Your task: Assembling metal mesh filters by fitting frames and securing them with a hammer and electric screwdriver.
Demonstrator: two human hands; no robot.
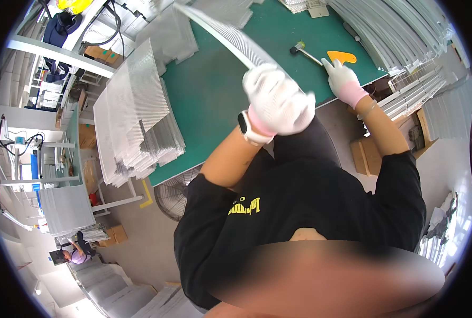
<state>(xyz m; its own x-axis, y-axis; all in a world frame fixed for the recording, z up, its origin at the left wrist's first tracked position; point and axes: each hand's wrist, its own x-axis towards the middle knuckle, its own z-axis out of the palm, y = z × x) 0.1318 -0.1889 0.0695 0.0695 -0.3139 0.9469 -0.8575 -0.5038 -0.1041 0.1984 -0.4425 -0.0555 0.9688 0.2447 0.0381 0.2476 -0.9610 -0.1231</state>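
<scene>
My left hand, in a white glove with a pink cuff, is closed around the near end of a thin ribbed, translucent panel. The panel is held tilted above the green work table, its far end up and to the left. My right hand, gloved the same way, is at the table's near edge with fingers stretched out. Its fingertips reach the handle of a small mallet with a black and yellow-green head; whether they touch it I cannot tell. An orange plastic scraper lies just beyond these fingers.
Stacked translucent ribbed panels stand along the table's left side. Long pale strips are piled at the right. A floor fan and a cardboard box are below the table. Another person is far off at lower left.
</scene>
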